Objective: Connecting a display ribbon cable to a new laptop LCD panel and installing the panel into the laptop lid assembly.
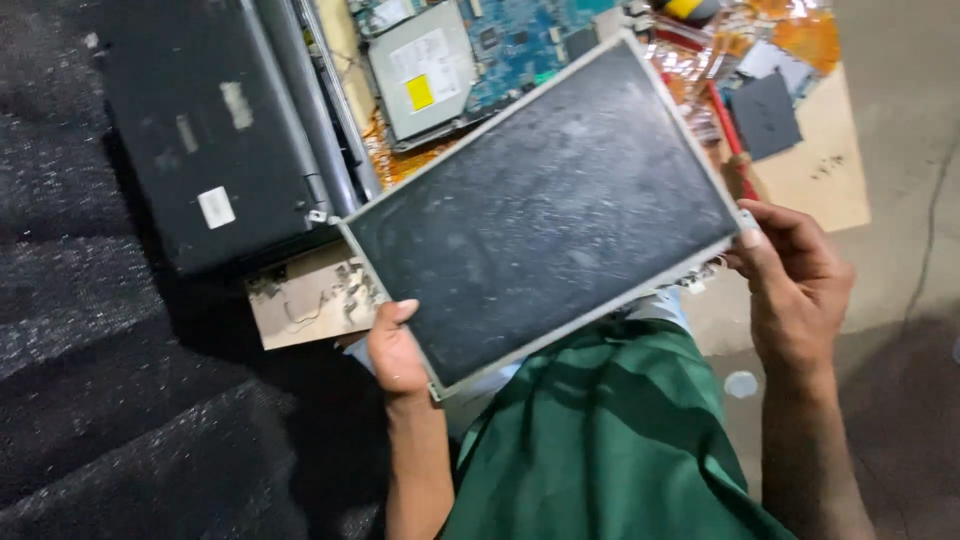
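I hold a bare, dusty laptop display panel (545, 210) with a thin metal frame, tilted, above my lap. My left hand (397, 347) grips its lower left edge with the thumb on the dark glass. At the panel's right corner, my right hand (795, 285) pinches the frame. Behind the panel lies an opened laptop base with a blue circuit board (520, 40) and a silver optical drive (422, 65) showing.
A black laptop lid (200, 130) lies at the left on dark rough matting (90, 400). A red-handled tool (728, 130) and a dark square part (765, 115) lie on cardboard (825, 170) at the right. Green cloth (600, 440) covers my lap. Concrete floor (900, 100) on the right.
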